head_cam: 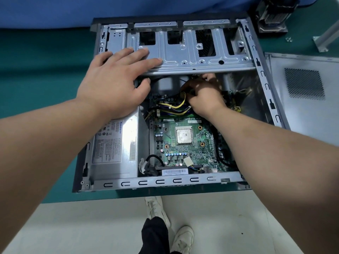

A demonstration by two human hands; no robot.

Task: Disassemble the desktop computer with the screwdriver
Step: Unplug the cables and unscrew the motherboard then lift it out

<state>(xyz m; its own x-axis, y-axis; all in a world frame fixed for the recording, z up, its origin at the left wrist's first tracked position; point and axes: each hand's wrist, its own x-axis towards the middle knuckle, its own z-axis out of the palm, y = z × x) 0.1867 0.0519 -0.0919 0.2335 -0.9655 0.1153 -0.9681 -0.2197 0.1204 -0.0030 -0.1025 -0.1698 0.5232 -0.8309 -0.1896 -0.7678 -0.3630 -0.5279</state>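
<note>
A: Where does the desktop computer (244,177) stand, and what is open?

B: The case lies on its side on the green mat (36,70), near the table's front edge, with its side off. Take the motherboard (183,143) as the mark: the bare processor (184,136) sits in its middle, the power supply (113,143) lies just to its left, and the drive cage (192,52) spans the case beyond it.

A: And the hands?

B: The left hand (113,83) rests flat on the near left corner of the cage, fingers spread and straight, thumb hooked under the cage's edge. The right hand (203,94) reaches in at the far edge of the motherboard, under the cage, fingers curled round something among the yellow and black cables (176,107). Whether that is a plug or the wires, the shadow hides.

A: So which step is this?

B: It reads as unplugging a power connector, the left hand steadying the case. No screwdriver shows anywhere.

A: What does the next move need?

B: Probably a straight pull on the plug body, any latch squeezed first, not a tug on the wires.

A: Anything farther out?

B: Right of the motherboard, outside the case, lies the removed side panel (302,92); beyond that sit a few loose screws (289,39) and a dark finned part (273,13).
</note>
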